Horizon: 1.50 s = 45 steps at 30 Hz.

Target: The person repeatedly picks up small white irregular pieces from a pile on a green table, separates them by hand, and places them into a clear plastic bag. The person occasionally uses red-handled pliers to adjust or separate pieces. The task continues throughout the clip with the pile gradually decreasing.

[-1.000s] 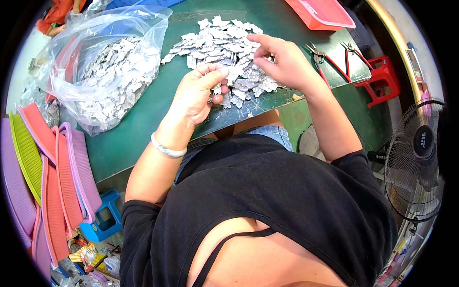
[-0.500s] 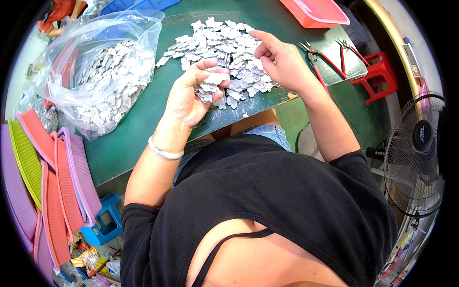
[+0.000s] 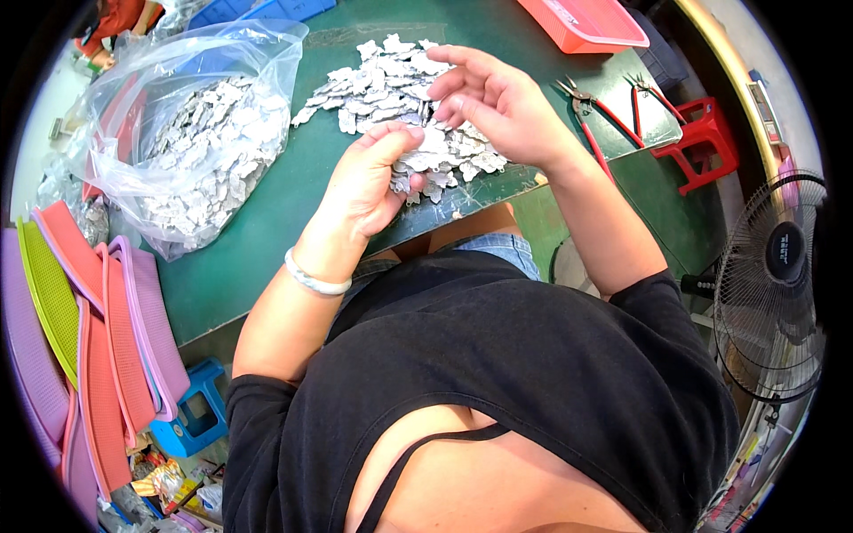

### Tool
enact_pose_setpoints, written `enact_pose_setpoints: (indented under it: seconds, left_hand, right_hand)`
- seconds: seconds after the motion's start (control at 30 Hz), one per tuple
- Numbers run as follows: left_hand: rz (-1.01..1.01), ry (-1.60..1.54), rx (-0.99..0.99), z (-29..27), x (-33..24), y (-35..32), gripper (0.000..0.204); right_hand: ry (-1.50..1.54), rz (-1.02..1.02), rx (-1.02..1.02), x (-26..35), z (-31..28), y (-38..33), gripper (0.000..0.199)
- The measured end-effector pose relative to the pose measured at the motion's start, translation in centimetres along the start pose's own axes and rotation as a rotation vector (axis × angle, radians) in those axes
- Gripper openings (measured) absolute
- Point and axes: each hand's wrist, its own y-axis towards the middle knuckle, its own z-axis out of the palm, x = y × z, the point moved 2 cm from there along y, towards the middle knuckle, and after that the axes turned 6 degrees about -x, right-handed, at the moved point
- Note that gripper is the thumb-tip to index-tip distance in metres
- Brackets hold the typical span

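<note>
A heap of small flat silver-grey metal pieces (image 3: 382, 84) lies on the green table (image 3: 267, 240). My left hand (image 3: 369, 178) is raised over the near edge of the heap, its fingers closed on a small stack of these pieces, thumb on top. My right hand (image 3: 493, 102) hovers just right of it above the heap, fingers loosely spread, fingertips close to the stack in my left hand; nothing clear shows in it. A white bangle (image 3: 315, 280) sits on my left wrist.
A clear plastic bag (image 3: 191, 133) full of the same pieces lies at the table's left. Red-handled pliers (image 3: 591, 115) and a red tray (image 3: 591, 22) are at the right. Stacked coloured trays (image 3: 89, 329) stand left below, a red stool (image 3: 706, 142) and a fan (image 3: 773, 284) right.
My left hand has lifted off the heap with a stack of pieces and turned toward me. My right hand has risen from the pile and come beside it.
</note>
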Motion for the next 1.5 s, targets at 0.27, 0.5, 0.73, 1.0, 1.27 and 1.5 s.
enact_pose_setpoints:
  seconds: [0.27, 0.5, 0.73, 1.0, 1.27, 1.5]
  left_hand:
    - [-0.058, -0.479, 0.237, -1.9, -1.2, 0.6, 0.024]
    - [-0.051, -0.553, 0.3, -2.8, -1.9, 0.7, 0.031]
    - [0.017, -0.425, 0.145, -2.8, -1.7, 0.6, 0.025]
    - [0.064, -0.2, 0.05, -3.0, -1.6, 0.6, 0.016]
    - [0.123, 0.121, -0.046, -1.5, -2.3, 0.5, 0.012]
    - [0.102, 0.14, -0.045, -0.9, -2.4, 0.5, 0.014]
  right_hand:
    - [-0.851, -0.261, 0.034, -1.8, -0.6, 1.4, 0.052]
    - [-0.836, -0.216, 0.148, -2.0, -0.4, 2.2, 0.047]
    - [-0.844, -0.384, 0.051, -1.8, 0.0, 1.9, 0.052]
    - [-0.871, -0.348, 0.114, -1.7, 0.1, 2.2, 0.046]
    - [0.022, 0.13, 0.032, -0.9, 0.4, 2.4, 0.044]
    - [0.152, 0.274, 0.096, 0.6, 1.6, 2.2, 0.049]
